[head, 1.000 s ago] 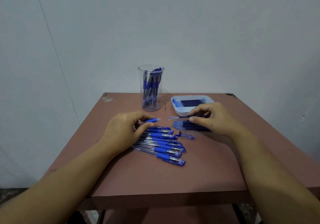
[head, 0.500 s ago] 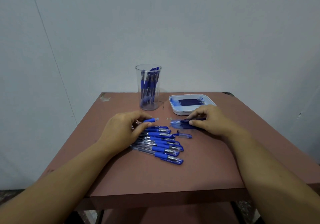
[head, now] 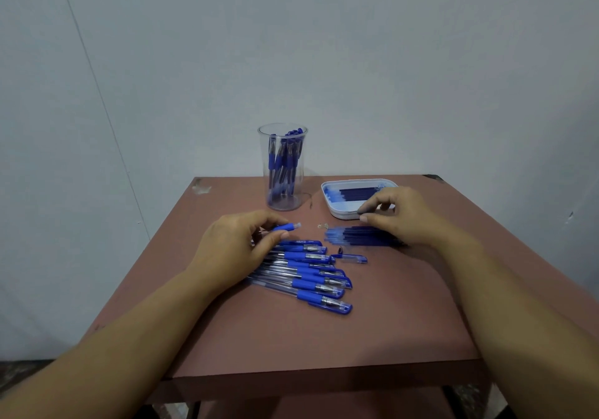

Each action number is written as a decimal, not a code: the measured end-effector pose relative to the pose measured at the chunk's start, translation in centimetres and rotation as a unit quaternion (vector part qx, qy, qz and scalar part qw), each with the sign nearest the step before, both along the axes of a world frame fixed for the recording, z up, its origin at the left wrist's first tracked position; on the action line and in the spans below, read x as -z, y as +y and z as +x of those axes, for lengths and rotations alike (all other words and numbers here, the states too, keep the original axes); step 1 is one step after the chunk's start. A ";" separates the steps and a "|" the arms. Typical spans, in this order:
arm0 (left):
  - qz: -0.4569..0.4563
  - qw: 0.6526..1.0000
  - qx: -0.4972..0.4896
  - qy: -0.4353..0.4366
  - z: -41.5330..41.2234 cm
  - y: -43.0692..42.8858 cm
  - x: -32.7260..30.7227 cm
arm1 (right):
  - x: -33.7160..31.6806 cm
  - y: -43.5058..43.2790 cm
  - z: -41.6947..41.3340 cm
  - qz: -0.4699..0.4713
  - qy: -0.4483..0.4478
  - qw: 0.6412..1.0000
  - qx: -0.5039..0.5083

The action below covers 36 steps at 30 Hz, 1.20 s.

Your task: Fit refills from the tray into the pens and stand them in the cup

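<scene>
Head view: surface (head: pixel 372 337) carries part-filled cup (head: pixel 282 166), tray (head: pixel 340 214) right of it. Left hand (head: pixel 233 243) fingers (head: pixel 275 236) clamped on pen barrel (head: pixel 287 227), pointed trayward for loading. Right hand (head: pixel 402 214) fingers (head: pixel 377 199) apart, empty, at tray rim, probably after refills (head: pixel 356 193) inside.

White print on one pen (head: pixel 301 242), too small to read

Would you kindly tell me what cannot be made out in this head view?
- Pen: barrel hidden under the left hand; only its blue end shows.
- Right hand: curled fingers hide whether it pinches anything at the tray.
- Cup: overlapping pens, too small to count.
- Pale speck: too small to identify.
</scene>
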<state>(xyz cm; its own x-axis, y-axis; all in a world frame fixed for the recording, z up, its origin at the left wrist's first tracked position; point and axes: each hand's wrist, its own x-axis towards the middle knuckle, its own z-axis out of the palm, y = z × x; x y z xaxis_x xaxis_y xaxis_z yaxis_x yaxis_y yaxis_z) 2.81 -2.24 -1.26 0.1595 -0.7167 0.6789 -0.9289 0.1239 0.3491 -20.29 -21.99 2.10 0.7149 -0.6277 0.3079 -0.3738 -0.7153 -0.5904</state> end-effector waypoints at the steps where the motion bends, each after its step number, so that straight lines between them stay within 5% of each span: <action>1: 0.000 1.000 0.003 -0.001 0.1 0.0 0.0 | -0.6 0.0 0.2 -0.007 0.004 1.000 0.001; 17: 0.005 1.000 0.006 -0.007 1.1 -0.8 0.3 | -2.0 -6.0 4.1 -0.013 0.225 0.973 0.055; 36: 0.010 1.000 0.003 -0.002 1.2 -0.9 0.1 | -2.4 -5.7 4.8 -0.075 0.222 0.970 0.057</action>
